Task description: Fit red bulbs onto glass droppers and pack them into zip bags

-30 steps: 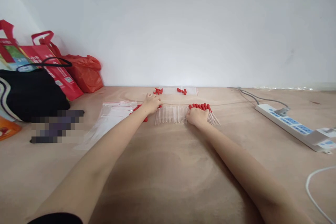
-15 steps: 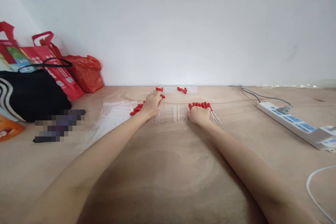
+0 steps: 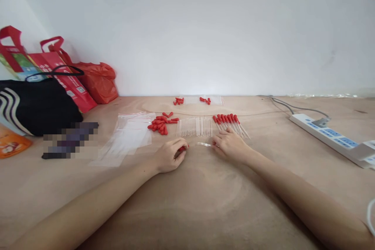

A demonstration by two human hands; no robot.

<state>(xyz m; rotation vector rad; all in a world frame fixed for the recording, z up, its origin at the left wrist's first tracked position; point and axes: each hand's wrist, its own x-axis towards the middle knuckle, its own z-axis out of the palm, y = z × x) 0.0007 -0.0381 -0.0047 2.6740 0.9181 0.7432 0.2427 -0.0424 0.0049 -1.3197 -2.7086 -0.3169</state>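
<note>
My left hand (image 3: 172, 156) pinches a red rubber bulb (image 3: 182, 148), mostly hidden by the fingers. To its right, my right hand (image 3: 230, 145) grips a clear glass tube (image 3: 204, 144) whose free end points left at the bulb; the two are apart. Behind the hands lies a row of clear tubes (image 3: 195, 127). A group of tubes with red bulbs on them (image 3: 227, 119) lies just beyond my right hand. Left of the row is a pile of loose red bulbs (image 3: 159, 125).
Clear zip bags (image 3: 125, 134) lie left of the pile, with a blurred dark object (image 3: 70, 140) beyond. Bags (image 3: 38, 105) stand far left. More bulbs (image 3: 178, 101) and a clear bag (image 3: 216, 100) lie by the wall. A power strip (image 3: 328, 136) is at the right.
Both hands have come nearer to me, off the bulb pile and the tube row. The left now has a bulb and the right a tube, held out leftward.
</note>
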